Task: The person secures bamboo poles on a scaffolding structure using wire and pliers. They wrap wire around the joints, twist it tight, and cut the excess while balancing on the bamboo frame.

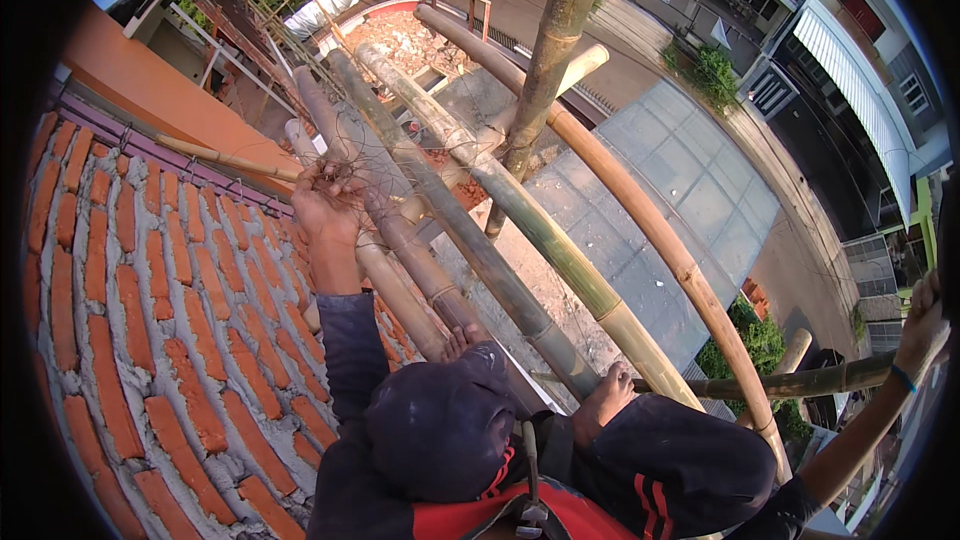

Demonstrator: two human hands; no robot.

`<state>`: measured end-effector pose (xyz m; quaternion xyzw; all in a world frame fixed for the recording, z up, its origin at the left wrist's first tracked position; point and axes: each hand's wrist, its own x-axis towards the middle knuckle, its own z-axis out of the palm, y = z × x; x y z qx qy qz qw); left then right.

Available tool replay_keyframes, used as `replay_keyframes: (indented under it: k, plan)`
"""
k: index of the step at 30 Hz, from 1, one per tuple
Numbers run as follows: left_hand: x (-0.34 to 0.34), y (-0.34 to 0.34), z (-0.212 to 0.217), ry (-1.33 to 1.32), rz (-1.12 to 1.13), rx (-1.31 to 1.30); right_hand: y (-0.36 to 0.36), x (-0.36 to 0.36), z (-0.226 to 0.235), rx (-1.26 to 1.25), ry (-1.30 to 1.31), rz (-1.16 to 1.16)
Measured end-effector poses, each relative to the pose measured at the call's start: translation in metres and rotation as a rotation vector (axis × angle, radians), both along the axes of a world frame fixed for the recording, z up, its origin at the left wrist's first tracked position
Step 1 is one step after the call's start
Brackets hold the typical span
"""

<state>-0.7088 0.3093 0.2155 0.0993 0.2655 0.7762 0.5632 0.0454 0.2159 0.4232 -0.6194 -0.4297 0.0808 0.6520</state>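
Single head-worn fisheye view, looking steeply down from high on a bamboo scaffold (520,230) beside a brick wall (170,340). The wall and nearest poles lie close; the street (800,270) and roofs sit far below. Straight edges bend toward the rim.

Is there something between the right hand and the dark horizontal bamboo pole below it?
Nothing visible. The right hand is at the picture's right rim, just above the end of the horizontal bamboo pole, and only open air shows between them. The other person crouches further left, clear of that gap.
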Motion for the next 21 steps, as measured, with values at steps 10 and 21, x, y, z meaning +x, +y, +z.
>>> replay_keyframes:
  k: [10,21]
  plan:
    - [0.126,-0.005,0.009,-0.159,-0.442,-0.050,0.058,-0.309,-0.104,-0.654,0.169,0.707]
    - [0.138,-0.009,-0.010,-0.216,-0.457,-0.143,0.031,-0.323,-0.113,-0.682,-0.352,1.142]
